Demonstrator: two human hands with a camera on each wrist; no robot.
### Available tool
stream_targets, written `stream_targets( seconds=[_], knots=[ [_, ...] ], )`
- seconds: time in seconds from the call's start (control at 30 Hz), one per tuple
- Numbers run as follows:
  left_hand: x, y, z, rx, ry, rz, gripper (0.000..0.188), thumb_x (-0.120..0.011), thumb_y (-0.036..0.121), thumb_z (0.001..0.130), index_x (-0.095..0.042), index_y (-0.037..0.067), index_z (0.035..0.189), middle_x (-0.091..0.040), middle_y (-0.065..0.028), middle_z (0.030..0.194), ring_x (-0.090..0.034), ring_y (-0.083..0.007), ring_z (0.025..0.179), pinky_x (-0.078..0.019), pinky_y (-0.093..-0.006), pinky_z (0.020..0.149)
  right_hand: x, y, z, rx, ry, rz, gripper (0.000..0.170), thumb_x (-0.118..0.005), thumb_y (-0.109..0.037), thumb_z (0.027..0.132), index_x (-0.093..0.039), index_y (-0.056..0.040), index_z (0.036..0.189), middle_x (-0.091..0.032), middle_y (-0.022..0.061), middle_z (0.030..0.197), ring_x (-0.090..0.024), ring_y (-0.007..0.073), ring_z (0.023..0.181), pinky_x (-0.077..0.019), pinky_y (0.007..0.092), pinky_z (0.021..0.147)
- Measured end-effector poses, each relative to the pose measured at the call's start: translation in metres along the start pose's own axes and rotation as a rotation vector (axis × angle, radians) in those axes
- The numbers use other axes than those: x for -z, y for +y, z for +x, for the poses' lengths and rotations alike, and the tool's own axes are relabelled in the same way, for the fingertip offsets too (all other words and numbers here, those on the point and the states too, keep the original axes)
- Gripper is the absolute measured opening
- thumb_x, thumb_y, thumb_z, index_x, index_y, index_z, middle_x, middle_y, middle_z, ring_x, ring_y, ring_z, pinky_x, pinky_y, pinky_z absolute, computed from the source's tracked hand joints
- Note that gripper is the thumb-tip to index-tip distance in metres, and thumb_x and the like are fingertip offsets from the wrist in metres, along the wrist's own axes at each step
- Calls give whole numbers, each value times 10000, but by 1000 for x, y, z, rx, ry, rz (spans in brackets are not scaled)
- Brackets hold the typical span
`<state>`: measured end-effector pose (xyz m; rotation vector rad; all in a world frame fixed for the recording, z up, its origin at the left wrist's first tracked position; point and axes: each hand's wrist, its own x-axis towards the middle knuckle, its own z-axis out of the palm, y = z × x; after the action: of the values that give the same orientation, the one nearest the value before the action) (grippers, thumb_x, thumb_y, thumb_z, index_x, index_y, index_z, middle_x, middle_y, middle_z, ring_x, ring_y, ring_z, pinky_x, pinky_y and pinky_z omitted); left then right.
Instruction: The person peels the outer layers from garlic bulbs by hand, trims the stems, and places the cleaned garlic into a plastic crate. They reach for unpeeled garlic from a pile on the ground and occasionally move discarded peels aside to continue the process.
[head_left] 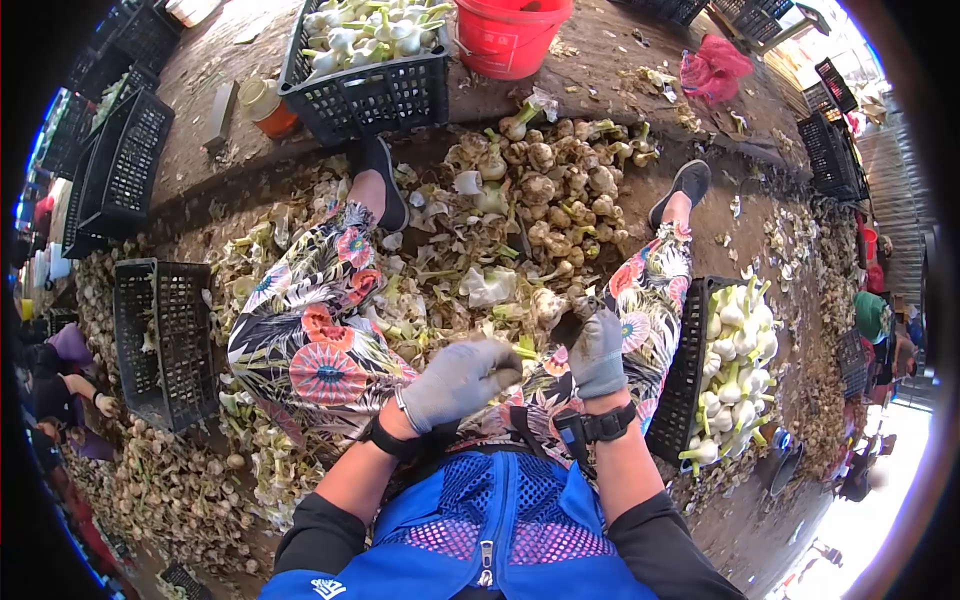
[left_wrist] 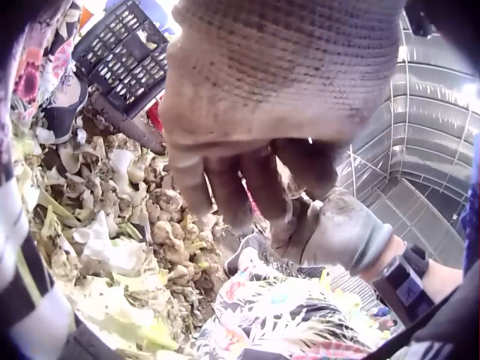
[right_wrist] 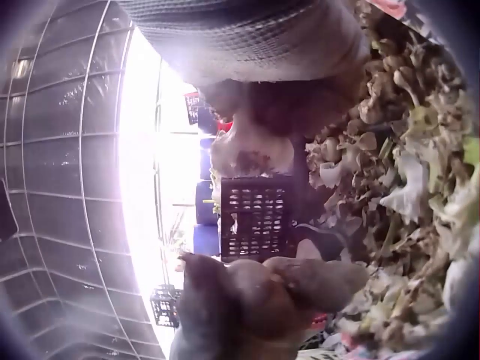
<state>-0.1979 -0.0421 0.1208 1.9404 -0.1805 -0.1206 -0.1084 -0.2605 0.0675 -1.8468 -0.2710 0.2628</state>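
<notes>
Both hands wear grey knitted gloves with dirt-darkened fingertips. My right hand [head_left: 597, 355] grips a garlic bulb [right_wrist: 251, 146], which shows pale under its fingers in the right wrist view. Close by on the left, my left hand [head_left: 460, 380] hovers over the lap with fingers loosely bent, and nothing shows between them. Its fingers [left_wrist: 259, 184] hang down near the right hand in the left wrist view. Between the feet lies a heap of untrimmed garlic bulbs [head_left: 560, 185], with loose skins and stalks [head_left: 485, 285] nearer the lap.
A black crate [head_left: 365, 105] of trimmed garlic stands ahead, beside a red bucket [head_left: 512, 45]. Another crate of white bulbs [head_left: 735, 360] is by the right leg. At left is a black crate [head_left: 165, 335], with more garlic [head_left: 180, 490] behind it. A red mesh bag [head_left: 715, 68] lies ahead right.
</notes>
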Motion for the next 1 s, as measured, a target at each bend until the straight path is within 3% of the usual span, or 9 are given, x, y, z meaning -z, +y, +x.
stream_targets(
  seconds=[0.07,0.1,0.2,0.4,0.53,0.63,0.8,0.87,1.0],
  knots=[
    [-5,-6,-3,212,-77,-67,208,-696,274,858,-686,94,963,-637,-129,827,-626,-315,862,-493,-384,792,-3,-31,1,-221,147,582,233,-641,-66,882,-645,31,1095,-682,58,850,-672,173,710,-546,298,658],
    [-4,-3,-3,449,-5,-190,262,-697,302,862,-682,81,1000,-650,-137,933,-627,-315,931,-493,-364,847,0,-31,1,-63,52,396,199,-617,-26,879,-649,40,1064,-680,66,856,-670,170,711,-546,288,657],
    [5,-3,19,179,257,-321,296,-702,311,867,-679,67,1033,-637,-152,1079,-611,-326,1019,-480,-356,911,-1,-33,5,-417,42,556,203,-598,7,868,-656,52,1057,-681,63,841,-658,160,715,-543,281,679],
    [12,4,31,-24,166,-17,220,-721,103,787,-684,73,1002,-622,-159,1135,-595,-359,1082,-482,-406,917,-13,-46,13,-359,-103,133,259,-522,74,851,-664,70,1068,-685,72,913,-637,135,763,-529,249,727],
    [6,-6,18,13,86,166,89,-675,129,858,-674,55,908,-642,-128,1040,-621,-322,981,-494,-375,842,-10,-31,10,-432,98,445,207,-557,45,875,-674,25,1045,-672,22,875,-597,85,731,-513,223,672],
    [-1,-17,11,382,204,-206,359,-624,348,942,-652,-9,917,-615,-134,802,-600,-236,726,-473,-360,686,-9,-51,14,-463,177,374,190,-532,57,893,-664,30,1027,-657,17,853,-595,88,726,-515,233,664],
    [13,-17,21,457,139,-303,363,-501,287,983,-658,-40,962,-683,-80,832,-583,-121,771,-479,-294,736,-25,-66,13,-362,-44,495,109,-547,24,947,-654,13,969,-655,25,868,-598,74,779,-513,226,700],
    [13,-10,24,576,63,-393,341,-509,263,972,-655,-45,985,-676,-52,827,-578,-97,780,-479,-282,724,-34,-81,11,-92,-15,104,103,-555,35,938,-653,9,958,-655,17,876,-601,78,778,-507,227,711],
    [0,-31,11,552,148,-252,248,-586,168,940,-665,-10,1094,-676,-110,904,-631,-147,831,-507,-308,779,-26,-70,14,-327,83,414,135,-606,44,878,-678,11,987,-683,34,884,-609,92,786,-501,236,733]
  ],
)
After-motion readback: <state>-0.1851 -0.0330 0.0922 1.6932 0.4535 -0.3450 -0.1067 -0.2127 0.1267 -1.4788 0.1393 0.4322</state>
